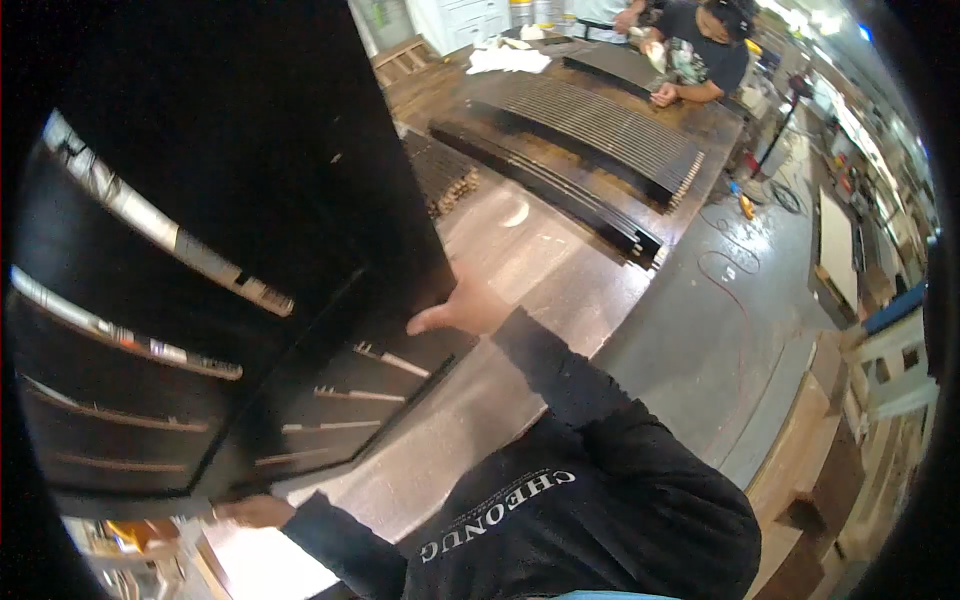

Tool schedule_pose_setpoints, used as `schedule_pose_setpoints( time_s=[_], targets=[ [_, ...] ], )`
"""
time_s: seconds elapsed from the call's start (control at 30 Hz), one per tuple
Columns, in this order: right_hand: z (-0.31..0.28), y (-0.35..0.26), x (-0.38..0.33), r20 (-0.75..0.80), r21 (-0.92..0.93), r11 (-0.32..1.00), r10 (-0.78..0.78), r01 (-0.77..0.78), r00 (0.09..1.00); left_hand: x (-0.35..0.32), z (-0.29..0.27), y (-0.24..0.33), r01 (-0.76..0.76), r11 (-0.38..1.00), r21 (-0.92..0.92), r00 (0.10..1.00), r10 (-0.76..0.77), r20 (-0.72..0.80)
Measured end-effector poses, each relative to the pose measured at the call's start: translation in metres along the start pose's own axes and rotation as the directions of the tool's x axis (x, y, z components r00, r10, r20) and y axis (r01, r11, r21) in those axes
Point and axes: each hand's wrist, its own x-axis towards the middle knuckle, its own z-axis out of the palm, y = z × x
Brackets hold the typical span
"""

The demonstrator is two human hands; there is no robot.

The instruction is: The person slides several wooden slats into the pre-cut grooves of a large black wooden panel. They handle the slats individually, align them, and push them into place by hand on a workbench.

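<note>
Right hand [462,308] and left hand [255,511] grip black slatted panel [250,300] beside stacked slats [600,130].

Your slatted panel [200,330] stands tilted on the worktop [520,290], filling the left of view. Your right hand [460,308] is on its right edge, left hand [255,512] at its bottom corner, near you. Behind, further along the worktop: stacks of slats [600,130], w/ a bundle of strips [445,178] left of them. Another person [700,50] stands at the far end. Floor [720,300] w/ a cable to the right.
</note>
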Motion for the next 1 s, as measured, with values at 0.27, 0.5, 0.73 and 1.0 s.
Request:
schedule_pose_setpoints(
  time_s=[0.27, 0.5, 0.73, 1.0],
  targets=[
    [-0.001, -0.058, 0.013, -0.156, -0.012, 0.932, -0.359, 0.361, 0.92, 0.031, -0.021, 0.068, -0.095, 0.88, -0.465, 0.986, 0.148, 0.077],
    [-0.014, -0.083, 0.021, 0.008, -0.264, 0.929, -0.268, 0.261, 0.963, 0.074, -0.022, 0.037, -0.159, 0.986, -0.041, 0.978, 0.152, -0.14],
    [-0.019, 0.021, -0.01, -0.096, -0.057, 0.993, 0.101, -0.107, 0.99, -0.012, 0.015, -0.039, 0.107, 0.939, -0.326, 0.992, -0.125, -0.034],
    [-0.015, -0.007, 0.012, -0.125, -0.077, 0.968, -0.247, 0.239, 0.961, 0.001, 0.002, 0.026, -0.058, 0.832, -0.551, 0.997, 0.079, 0.013]
  ],
)
